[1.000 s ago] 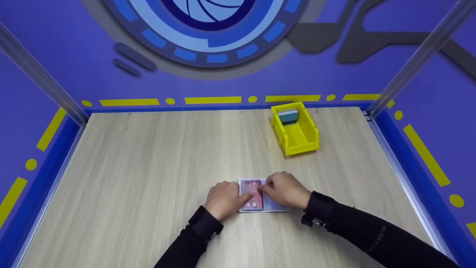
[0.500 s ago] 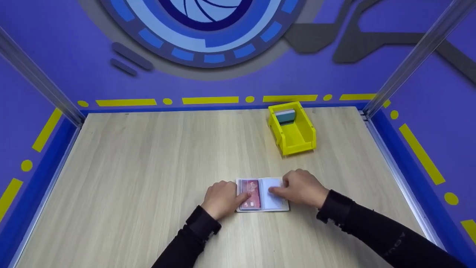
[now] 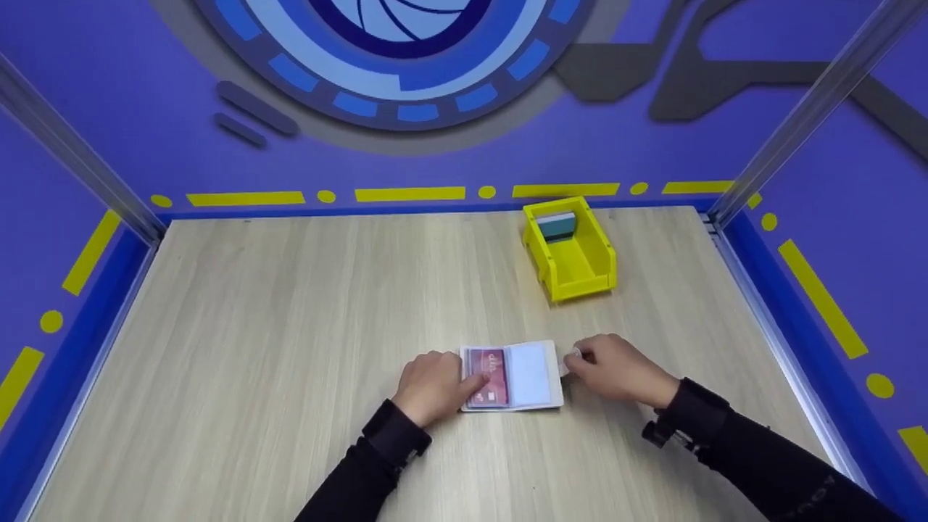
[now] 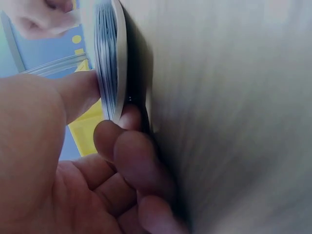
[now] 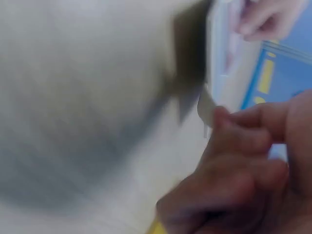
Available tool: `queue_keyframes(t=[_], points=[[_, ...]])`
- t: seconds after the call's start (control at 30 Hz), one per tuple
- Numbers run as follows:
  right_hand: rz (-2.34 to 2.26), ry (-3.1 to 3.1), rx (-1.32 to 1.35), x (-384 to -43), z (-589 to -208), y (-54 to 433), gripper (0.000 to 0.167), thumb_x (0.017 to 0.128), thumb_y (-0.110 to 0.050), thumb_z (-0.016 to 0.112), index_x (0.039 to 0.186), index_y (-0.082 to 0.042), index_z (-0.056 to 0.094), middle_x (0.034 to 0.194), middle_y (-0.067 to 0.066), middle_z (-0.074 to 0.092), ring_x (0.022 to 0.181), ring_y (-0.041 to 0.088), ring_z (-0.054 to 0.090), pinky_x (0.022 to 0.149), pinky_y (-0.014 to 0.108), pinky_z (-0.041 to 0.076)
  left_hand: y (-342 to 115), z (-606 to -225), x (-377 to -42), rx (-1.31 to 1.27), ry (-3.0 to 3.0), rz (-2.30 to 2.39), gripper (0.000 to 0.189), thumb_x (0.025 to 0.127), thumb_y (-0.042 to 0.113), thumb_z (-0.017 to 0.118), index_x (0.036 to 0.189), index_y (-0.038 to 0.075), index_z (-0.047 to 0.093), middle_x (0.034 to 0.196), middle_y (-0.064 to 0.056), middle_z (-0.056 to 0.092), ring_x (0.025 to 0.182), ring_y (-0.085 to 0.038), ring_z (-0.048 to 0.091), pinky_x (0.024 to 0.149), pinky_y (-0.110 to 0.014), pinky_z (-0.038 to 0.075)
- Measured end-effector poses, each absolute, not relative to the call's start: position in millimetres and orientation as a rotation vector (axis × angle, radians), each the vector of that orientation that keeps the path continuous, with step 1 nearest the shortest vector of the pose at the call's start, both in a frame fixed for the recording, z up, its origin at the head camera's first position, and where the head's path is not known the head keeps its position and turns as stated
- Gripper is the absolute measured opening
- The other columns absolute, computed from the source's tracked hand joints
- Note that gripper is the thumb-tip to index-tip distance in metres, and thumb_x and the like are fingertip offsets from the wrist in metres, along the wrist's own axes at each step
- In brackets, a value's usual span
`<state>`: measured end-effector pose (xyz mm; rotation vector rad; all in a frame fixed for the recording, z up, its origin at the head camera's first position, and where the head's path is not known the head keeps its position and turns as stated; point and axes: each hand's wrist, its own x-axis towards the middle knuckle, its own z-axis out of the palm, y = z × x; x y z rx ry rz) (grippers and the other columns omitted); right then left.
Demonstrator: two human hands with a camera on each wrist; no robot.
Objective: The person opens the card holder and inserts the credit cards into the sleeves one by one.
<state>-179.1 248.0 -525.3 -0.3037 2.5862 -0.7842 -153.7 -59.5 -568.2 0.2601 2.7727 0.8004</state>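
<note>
An opened card holder (image 3: pixel 533 373) with clear sleeves lies on the table, a red card (image 3: pixel 495 362) in its left side and a whitish sleeve on its right. My left hand (image 3: pixel 431 389) grips its left edge. In the left wrist view, the thumb presses the thick stack of sleeves (image 4: pixel 105 63) while the fingers curl beneath the cover. Just right of the holder, my right hand (image 3: pixel 629 370) pinches a small pale tab (image 5: pixel 206 107) at the cover's edge between thumb and index finger. The holder's right side is slightly raised.
A yellow bin (image 3: pixel 586 288) stands at the back right of the wooden table (image 3: pixel 304 312), with a teal and white stack (image 3: pixel 557 228) against its back wall. Blue panels (image 3: pixel 406 170) with yellow marks enclose the table on the back and sides.
My right hand has moved from over the red card, across the right-hand sleeve, to the tab beyond the right edge. The holder's right side has risen slightly. My left hand keeps its grip.
</note>
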Motion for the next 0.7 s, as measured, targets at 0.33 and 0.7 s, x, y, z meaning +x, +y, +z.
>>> queue_keyframes(t=[0.33,0.7], points=[[-1.334,2.285,-0.461,-183,-519,181,0.037,0.118,-0.027,0.050,0.086,-0.010,0.058,0.073,-0.005,0.052,0.066,0.010,0.047,0.061,0.023,0.040,-63,-571,-153,0.277,2.816,0.823,0.054,0.101,0.049,0.076,0.065,0.021,0.047,0.064,0.004,0.045,0.057,-0.017,0.043,0.052,-0.034,0.032],[-1.408,2.255,-0.368,-184,-548,130,0.045,0.118,-0.031,0.047,0.090,-0.005,0.070,0.079,-0.002,0.063,0.070,0.009,0.057,0.064,0.022,0.049,-74,-566,-163,0.267,2.775,0.826,0.052,0.116,0.033,0.050,0.066,0.020,0.046,0.066,-0.001,0.049,0.060,-0.023,0.048,0.057,-0.039,0.037]])
